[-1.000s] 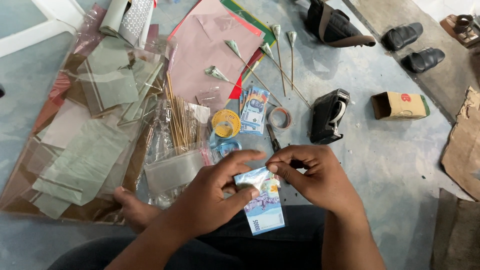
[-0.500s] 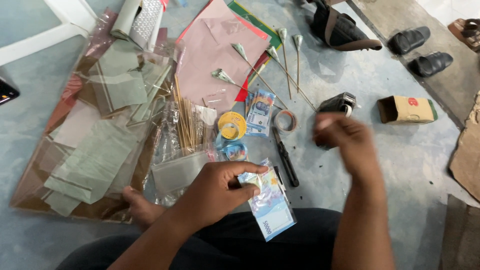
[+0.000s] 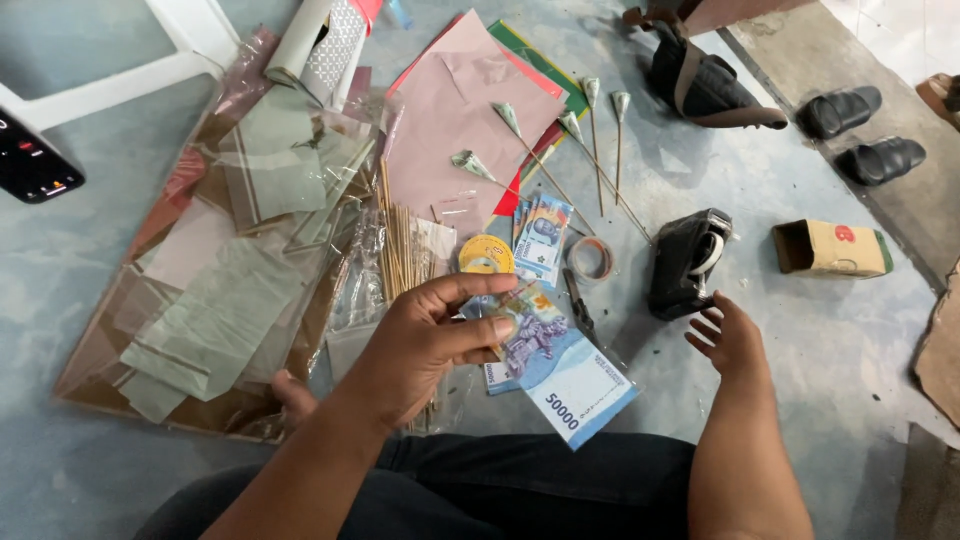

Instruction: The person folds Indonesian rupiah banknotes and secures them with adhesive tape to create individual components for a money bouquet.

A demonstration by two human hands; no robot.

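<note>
1. A blue banknote (image 3: 560,370) is being pinched at its upper end by the left hand (image 3: 425,340), the grip pressed together with thumb over fingers; the note is being held above the floor, over the lap, its free end hanging toward the knees.
2. The right hand (image 3: 728,335) is being held with its fingers spread and nothing in them, just beside the black tape dispenser (image 3: 685,262).
3. Bare floor (image 3: 800,380) is being left to the right of that hand, bounded by the open carton (image 3: 828,248); on the left, room is being taken up by plastic sheets (image 3: 220,300) and a bundle of sticks (image 3: 400,245).
4. Counted: four folded notes on sticks (image 3: 560,150), two tape rolls (image 3: 487,255), two sandals (image 3: 860,135), one pink sheet (image 3: 460,130).
5. A second note (image 3: 500,378) is being mostly hidden under the held one; the stack of notes (image 3: 540,238) by the rolls is too fanned to be counted. A phone (image 3: 35,165) is being cut off at the left edge.
</note>
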